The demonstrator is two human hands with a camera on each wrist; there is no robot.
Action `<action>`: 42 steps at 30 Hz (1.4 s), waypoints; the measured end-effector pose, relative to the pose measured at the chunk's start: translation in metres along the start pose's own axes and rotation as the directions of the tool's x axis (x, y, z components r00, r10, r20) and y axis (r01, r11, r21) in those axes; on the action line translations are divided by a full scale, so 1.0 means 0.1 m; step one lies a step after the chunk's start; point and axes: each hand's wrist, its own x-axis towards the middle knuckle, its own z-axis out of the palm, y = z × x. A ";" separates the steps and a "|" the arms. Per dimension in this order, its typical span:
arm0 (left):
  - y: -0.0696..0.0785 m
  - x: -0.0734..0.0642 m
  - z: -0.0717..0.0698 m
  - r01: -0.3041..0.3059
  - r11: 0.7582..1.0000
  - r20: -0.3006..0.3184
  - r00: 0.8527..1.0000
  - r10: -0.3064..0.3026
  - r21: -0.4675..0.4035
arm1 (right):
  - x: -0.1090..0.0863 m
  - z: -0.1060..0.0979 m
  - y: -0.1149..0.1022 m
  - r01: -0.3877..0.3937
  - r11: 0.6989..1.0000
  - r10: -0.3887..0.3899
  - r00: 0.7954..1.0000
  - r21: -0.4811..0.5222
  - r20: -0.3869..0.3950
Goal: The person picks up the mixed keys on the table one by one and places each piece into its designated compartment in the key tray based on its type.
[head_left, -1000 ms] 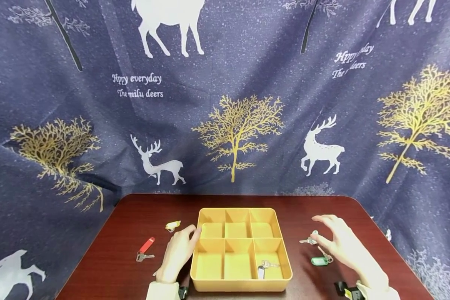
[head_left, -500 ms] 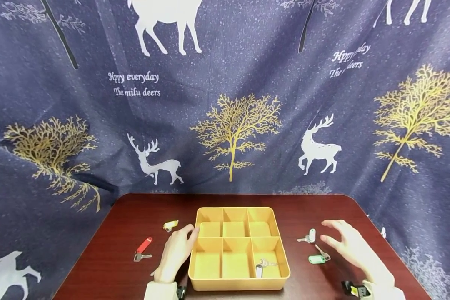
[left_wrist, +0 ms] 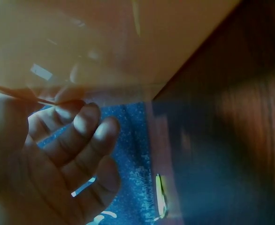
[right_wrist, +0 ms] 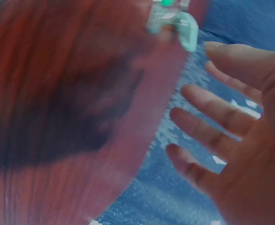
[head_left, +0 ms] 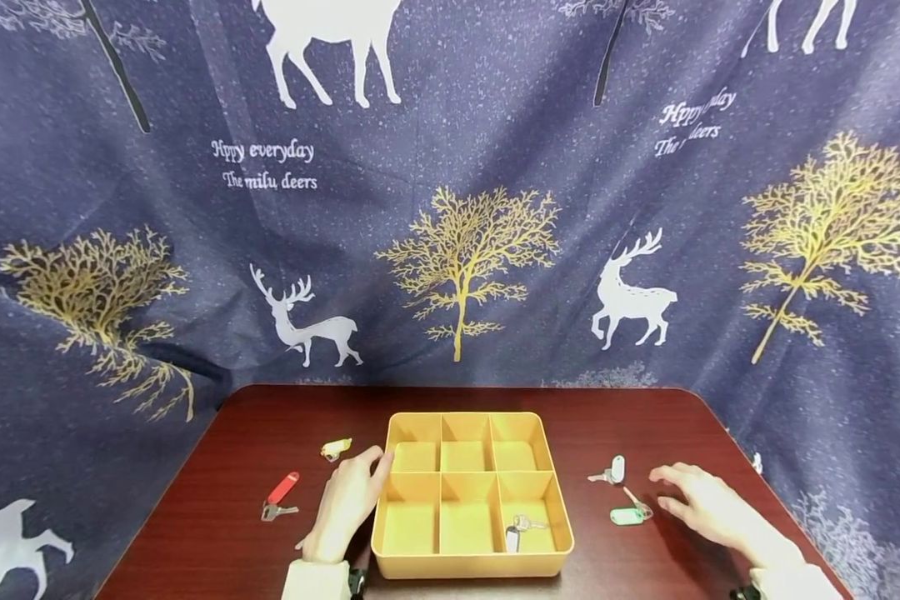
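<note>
A yellow six-compartment box (head_left: 472,567) sits mid-table. My left hand (head_left: 345,504) holds its left rim, the thumb over the edge and the fingers (left_wrist: 107,131) curled along the outside wall. A key with a black-and-white tag (head_left: 512,539) lies in the front right compartment. My right hand (head_left: 708,504) is right of the box, fingers spread, holding nothing. Left of it lie a key with a green tag (head_left: 627,517) and a key with a pale tag (head_left: 618,469). The right wrist view shows a pale green tag (right_wrist: 188,33) near the thumb.
On the left of the dark red table (head_left: 217,558) lie a key with a red tag (head_left: 282,487) and a yellow tag (head_left: 336,448). A small metal tip (head_left: 300,544) shows beside my left wrist. Behind hangs a blue deer-print cloth (head_left: 390,283).
My right hand has drawn back to the right, away from the keys with the green and pale tags. My left hand stays at the box's rim; the whole view has shifted slightly.
</note>
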 end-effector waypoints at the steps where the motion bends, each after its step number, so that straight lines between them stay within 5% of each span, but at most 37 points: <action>1: 0.00 0.00 -0.01 0.002 1.000 -0.002 1.000 -0.002 0.000 | 0.01 0.01 0.01 0.024 1.000 -0.024 1.000 -0.002 0.018; 8: 0.01 -0.01 0.00 0.001 1.000 0.008 1.000 -0.001 -0.002 | 0.06 0.03 0.00 0.134 0.991 -0.134 0.984 0.005 0.116; 21: 0.01 0.02 0.00 0.007 1.000 0.013 1.000 -0.007 -0.010 | 0.19 0.07 0.00 0.196 0.981 -0.193 0.967 -0.001 0.166; 34: -0.01 0.01 0.03 0.007 1.000 0.017 1.000 -0.007 -0.021 | 0.17 0.12 -0.01 0.116 0.985 -0.144 0.958 0.126 0.249; 42: -0.03 0.01 0.03 -0.021 1.000 -0.002 1.000 0.021 0.001 | 0.23 0.13 -0.04 0.074 0.963 -0.153 0.942 0.260 0.300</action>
